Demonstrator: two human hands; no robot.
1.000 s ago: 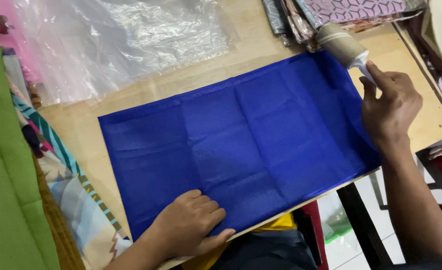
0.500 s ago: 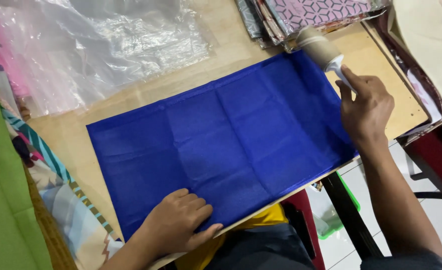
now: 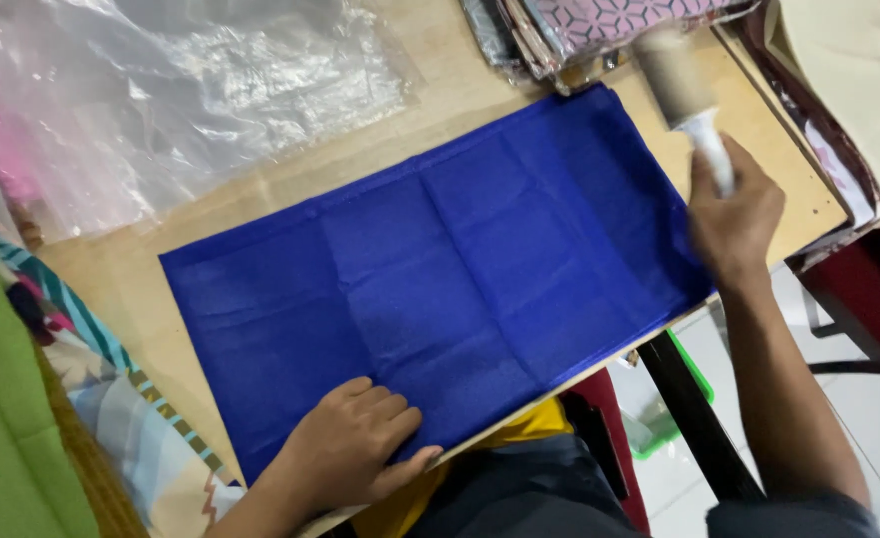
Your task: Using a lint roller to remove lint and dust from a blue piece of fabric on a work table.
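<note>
The wooden table (image 3: 460, 95) carries a blue cloth (image 3: 440, 279) spread flat, its 6 o'clock edge at the table's rim; the left hand (image 3: 355, 448) presses it, fingers open; at 2 o'clock the right hand (image 3: 734, 214) grips a lint roller (image 3: 684, 95)

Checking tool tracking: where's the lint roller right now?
In the head view it is at the upper right: the lint roller is held by the right hand, its roll beside the far right corner of the blue cloth.

A pale wooden table (image 3: 460, 110) stands over a white tiled floor (image 3: 674, 478), beside perhaps 1 red chair (image 3: 863, 289).
</note>
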